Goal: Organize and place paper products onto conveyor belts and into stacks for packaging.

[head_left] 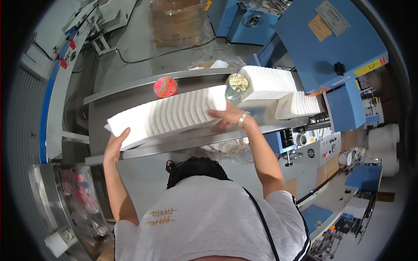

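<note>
Left hand (114,147) clasps the white stack (170,114) near the surface's (98,124) near edge; right hand's (230,117) grip, blurred, is unclear; even end pressure should prevent buckling.

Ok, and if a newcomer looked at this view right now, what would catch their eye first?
Probably the long white ribbed stack slanting across the metal trough, with the left hand at its left end and the right hand at its right. Next, the bright red round item behind it and the gold-topped container by its right end. The big blue machine looms at upper right.
</note>
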`<action>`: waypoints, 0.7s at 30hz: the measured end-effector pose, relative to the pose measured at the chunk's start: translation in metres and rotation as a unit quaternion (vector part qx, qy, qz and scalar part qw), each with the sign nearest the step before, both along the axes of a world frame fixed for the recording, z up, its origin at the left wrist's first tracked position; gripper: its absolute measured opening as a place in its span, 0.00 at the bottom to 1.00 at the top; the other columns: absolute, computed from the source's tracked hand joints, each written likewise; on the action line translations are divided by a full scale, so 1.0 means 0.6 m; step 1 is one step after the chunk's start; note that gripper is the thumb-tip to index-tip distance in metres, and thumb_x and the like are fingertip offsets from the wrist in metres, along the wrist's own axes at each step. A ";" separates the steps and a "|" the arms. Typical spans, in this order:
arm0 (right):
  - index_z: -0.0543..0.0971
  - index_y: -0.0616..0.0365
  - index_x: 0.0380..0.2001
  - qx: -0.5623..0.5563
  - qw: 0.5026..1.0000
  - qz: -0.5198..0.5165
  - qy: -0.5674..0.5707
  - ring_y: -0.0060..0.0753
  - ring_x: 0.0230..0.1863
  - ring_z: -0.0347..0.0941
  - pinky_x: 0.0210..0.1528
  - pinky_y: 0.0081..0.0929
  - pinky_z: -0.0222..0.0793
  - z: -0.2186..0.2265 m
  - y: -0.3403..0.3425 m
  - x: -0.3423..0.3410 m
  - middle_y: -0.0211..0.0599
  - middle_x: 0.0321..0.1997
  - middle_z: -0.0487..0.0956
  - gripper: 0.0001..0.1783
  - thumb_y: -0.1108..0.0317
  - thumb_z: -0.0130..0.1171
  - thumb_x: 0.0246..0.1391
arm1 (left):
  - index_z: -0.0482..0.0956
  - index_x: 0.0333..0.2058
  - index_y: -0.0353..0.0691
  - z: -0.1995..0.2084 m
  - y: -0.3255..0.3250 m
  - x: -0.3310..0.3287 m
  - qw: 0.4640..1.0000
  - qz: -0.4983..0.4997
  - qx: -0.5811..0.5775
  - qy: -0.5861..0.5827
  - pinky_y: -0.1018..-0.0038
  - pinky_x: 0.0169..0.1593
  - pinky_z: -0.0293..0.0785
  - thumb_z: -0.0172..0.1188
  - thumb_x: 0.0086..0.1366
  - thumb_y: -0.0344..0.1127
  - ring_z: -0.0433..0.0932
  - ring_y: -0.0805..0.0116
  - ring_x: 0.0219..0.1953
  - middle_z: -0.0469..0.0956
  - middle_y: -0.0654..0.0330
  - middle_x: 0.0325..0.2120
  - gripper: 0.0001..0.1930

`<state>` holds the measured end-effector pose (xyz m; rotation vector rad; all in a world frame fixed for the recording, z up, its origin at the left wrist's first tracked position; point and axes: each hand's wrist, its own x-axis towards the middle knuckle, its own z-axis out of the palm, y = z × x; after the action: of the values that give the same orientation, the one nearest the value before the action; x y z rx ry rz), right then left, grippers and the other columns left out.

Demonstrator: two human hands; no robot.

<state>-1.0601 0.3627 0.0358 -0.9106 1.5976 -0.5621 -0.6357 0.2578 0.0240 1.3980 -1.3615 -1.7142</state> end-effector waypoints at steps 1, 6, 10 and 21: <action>0.55 0.56 0.59 -0.007 0.999 0.004 0.041 0.23 0.23 0.74 0.21 0.18 0.68 0.017 0.000 0.002 0.38 0.43 0.75 0.46 0.43 0.64 0.44 | 0.50 0.63 0.30 -0.001 0.007 -0.003 1.000 0.006 -0.004 0.012 0.71 0.65 0.45 0.66 0.55 0.46 0.54 0.61 0.64 0.58 0.51 0.60 0.45; 0.53 0.56 0.63 -0.056 0.988 0.030 0.139 0.39 0.43 0.75 0.38 0.28 0.73 0.017 0.007 -0.017 0.45 0.52 0.72 0.54 0.36 0.61 0.41 | 0.50 0.62 0.30 0.026 0.035 -0.026 0.998 0.047 -0.040 0.000 0.71 0.62 0.52 0.65 0.54 0.41 0.59 0.61 0.61 0.62 0.51 0.58 0.43; 0.58 0.62 0.62 -0.010 0.825 0.037 0.563 0.58 0.52 0.68 0.57 0.42 0.61 0.097 0.027 0.035 0.57 0.53 0.72 0.50 0.39 0.60 0.44 | 0.52 0.60 0.34 0.023 0.013 -0.047 0.997 0.034 -0.056 0.028 0.71 0.58 0.61 0.68 0.52 0.36 0.67 0.64 0.55 0.66 0.52 0.54 0.42; 0.67 0.54 0.52 -0.112 0.891 0.240 0.370 0.49 0.53 0.70 0.54 0.37 0.67 0.018 -0.297 0.280 0.46 0.53 0.72 0.36 0.45 0.60 0.43 | 0.59 0.57 0.35 -0.014 0.021 -0.020 0.997 0.031 -0.063 -0.002 0.72 0.54 0.64 0.65 0.56 0.38 0.69 0.67 0.50 0.70 0.57 0.49 0.33</action>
<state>-0.8924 0.1844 0.0468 -1.7826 1.8798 -0.0240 -0.6477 0.2704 0.0155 1.3604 -1.3890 -1.5574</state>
